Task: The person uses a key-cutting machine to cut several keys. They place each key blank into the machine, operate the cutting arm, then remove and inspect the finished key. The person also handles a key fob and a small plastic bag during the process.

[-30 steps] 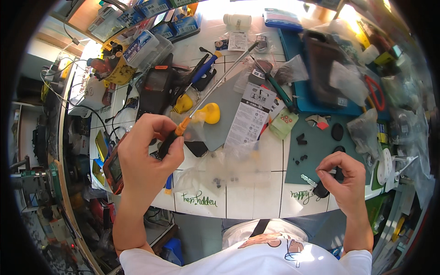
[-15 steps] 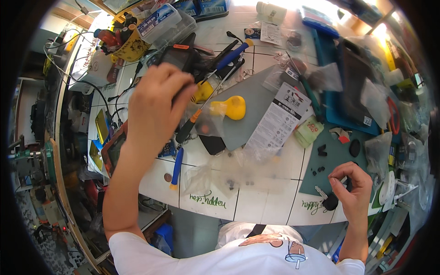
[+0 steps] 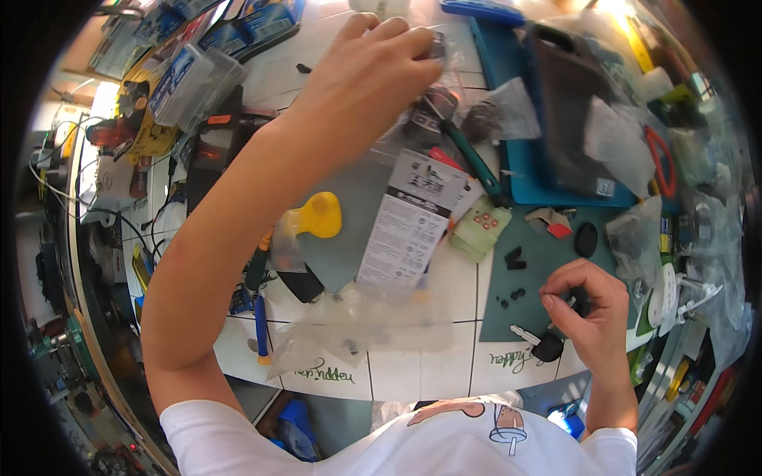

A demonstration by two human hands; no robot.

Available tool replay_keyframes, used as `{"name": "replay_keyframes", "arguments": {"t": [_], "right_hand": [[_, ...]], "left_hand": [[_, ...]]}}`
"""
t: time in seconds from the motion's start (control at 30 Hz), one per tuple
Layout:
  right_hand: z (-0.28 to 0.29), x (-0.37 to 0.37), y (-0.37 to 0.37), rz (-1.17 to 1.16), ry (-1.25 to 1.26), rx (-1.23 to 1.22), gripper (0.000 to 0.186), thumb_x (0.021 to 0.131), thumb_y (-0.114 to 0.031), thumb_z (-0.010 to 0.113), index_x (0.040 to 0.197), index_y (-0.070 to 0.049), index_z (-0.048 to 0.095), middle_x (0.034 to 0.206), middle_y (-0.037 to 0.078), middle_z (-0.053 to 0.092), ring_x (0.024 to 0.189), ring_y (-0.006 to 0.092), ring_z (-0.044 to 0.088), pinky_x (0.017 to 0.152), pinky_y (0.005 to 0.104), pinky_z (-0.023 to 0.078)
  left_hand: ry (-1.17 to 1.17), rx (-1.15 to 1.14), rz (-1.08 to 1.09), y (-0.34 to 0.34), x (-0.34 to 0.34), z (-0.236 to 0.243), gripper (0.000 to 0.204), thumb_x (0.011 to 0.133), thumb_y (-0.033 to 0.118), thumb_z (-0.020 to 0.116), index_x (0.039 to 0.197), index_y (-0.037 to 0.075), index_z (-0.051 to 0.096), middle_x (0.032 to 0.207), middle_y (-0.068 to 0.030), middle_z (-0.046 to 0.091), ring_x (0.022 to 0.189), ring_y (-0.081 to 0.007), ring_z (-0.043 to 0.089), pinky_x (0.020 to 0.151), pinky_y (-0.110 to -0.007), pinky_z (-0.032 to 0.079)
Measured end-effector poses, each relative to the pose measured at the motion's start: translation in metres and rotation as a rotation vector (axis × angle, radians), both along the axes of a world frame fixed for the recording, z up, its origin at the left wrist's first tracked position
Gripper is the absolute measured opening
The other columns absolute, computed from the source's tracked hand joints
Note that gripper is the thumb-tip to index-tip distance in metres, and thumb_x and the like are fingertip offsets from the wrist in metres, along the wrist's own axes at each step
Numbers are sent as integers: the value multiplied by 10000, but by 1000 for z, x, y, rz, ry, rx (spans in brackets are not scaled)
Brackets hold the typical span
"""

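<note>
My left hand reaches across the far middle of the table, its fingers bent, beside clear bags holding dark round pieces. Its fingertips are partly hidden, so any hold there cannot be made out. At the right, my right hand is closed, thumb against fingers, around a small black part. Just below it, a key with a black head lies at the edge of the green mat. Several tiny black pieces and a black oval fob shell rest on that mat.
A green-handled screwdriver lies beyond a printed white card. Left of the card are a yellow bulb-shaped tool and a blue-handled screwdriver. A blue tray holds a dark case; red-handled scissors lie beside it.
My left hand has moved away and rightward, from over the screwdrivers to the bags. The whole view has turned right. My right hand stays closed above the mat.
</note>
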State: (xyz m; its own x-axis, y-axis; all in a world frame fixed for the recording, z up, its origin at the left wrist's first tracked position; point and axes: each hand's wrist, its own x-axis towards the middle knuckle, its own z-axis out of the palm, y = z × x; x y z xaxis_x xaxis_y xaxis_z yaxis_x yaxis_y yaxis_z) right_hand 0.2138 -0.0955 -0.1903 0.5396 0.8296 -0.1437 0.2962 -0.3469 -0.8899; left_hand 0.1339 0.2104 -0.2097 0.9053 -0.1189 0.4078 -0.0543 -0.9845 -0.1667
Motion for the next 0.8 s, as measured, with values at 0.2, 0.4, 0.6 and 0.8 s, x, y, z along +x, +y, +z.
{"name": "replay_keyframes", "arguments": {"t": [0.2,0.4,0.6,0.8], "right_hand": [[6,2,-19,-39,15,46,93,685,49,642,750,0,595,724,47,599,666,110,548,610,232,425],[3,6,-47,-220,176,154,82,746,11,656,812,2,609,750,18,603,699,73,532,651,213,424],[-13,8,-90,-280,217,282,116,765,45,652,867,14,608,797,35,619,735,72,561,705,211,445],[-35,-2,-118,-399,94,321,202,773,41,664,972,14,639,881,57,634,774,90,587,734,210,461]], "left_hand": [[63,-311,55,1,-25,40,140,749,136,689,861,70,635,833,-18,595,854,-161,562,846,-297,397],[-161,-1878,148,-73,-75,54,207,848,178,621,907,-20,627,834,-60,610,807,-131,531,792,-255,392],[-17,-1709,361,-184,-123,33,92,783,61,659,799,-20,618,730,-42,564,646,-124,490,615,-234,379],[-228,-904,421,-252,-103,-17,81,703,-30,674,732,0,604,634,-50,531,585,-154,476,546,-259,331]]}}
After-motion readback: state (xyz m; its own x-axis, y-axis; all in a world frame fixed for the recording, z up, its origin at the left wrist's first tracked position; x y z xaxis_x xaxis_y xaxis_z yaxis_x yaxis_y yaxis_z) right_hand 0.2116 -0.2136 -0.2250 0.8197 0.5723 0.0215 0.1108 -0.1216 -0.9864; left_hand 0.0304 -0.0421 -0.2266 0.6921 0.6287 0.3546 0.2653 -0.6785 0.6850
